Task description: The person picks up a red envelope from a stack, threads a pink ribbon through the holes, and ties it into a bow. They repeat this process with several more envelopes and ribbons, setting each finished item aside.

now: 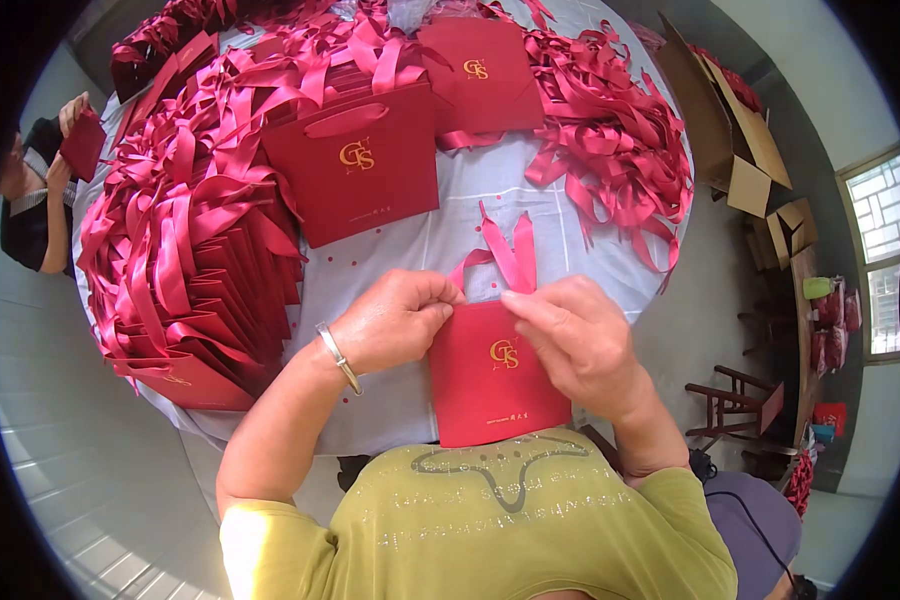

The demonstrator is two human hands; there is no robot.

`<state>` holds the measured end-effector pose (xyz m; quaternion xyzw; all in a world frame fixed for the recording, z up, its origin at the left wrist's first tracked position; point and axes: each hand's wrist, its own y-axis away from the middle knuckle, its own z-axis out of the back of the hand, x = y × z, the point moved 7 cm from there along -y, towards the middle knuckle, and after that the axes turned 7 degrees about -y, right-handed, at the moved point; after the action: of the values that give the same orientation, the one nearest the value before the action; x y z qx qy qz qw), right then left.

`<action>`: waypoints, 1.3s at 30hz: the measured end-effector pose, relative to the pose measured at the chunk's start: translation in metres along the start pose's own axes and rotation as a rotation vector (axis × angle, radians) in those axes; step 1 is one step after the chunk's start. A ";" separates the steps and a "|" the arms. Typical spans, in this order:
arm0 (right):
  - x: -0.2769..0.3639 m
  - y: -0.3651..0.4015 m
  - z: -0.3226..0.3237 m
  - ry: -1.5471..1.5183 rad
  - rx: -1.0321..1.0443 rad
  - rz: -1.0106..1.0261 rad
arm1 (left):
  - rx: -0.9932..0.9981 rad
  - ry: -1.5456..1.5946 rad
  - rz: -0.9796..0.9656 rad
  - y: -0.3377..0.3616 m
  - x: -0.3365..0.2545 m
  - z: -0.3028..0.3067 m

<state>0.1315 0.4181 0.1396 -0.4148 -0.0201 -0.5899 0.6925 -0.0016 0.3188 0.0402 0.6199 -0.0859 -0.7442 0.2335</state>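
A small red paper gift bag [470, 385] with a gold "GTS"-like logo stands at the table's near edge, against my body. My left hand [395, 315] is closed in a pinch at its upper left corner. At the top edge, right of the middle, my right hand [580, 345] pinches the bag where a ribbon comes out. That pink ribbon [510, 255] rises above the bag's mouth, with loose ends lying toward the table's middle. My fingers hide how the ribbon passes through the bag.
Larger red bags [370, 190] and a dense row of ribboned bags [195, 260] fill the table's left. Loose pink ribbons [610, 130] heap at right. Another person's hand [73, 115] holds a red item at far left. Cardboard boxes [725, 110] and a wooden stool [735, 400] stand right.
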 end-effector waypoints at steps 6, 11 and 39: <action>-0.005 0.004 -0.027 -0.065 0.016 -0.068 | -0.020 -0.008 -0.023 -0.002 0.003 -0.001; -0.001 0.004 -0.034 -0.002 0.035 -0.047 | 0.007 -0.008 -0.037 0.000 0.000 -0.003; -0.028 -0.018 -0.038 -0.127 0.271 -0.285 | -0.100 -0.224 -0.306 0.013 -0.020 -0.007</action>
<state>0.0901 0.4188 0.1104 -0.3471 -0.2015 -0.6465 0.6489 0.0105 0.3172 0.0617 0.5269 0.0208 -0.8385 0.1372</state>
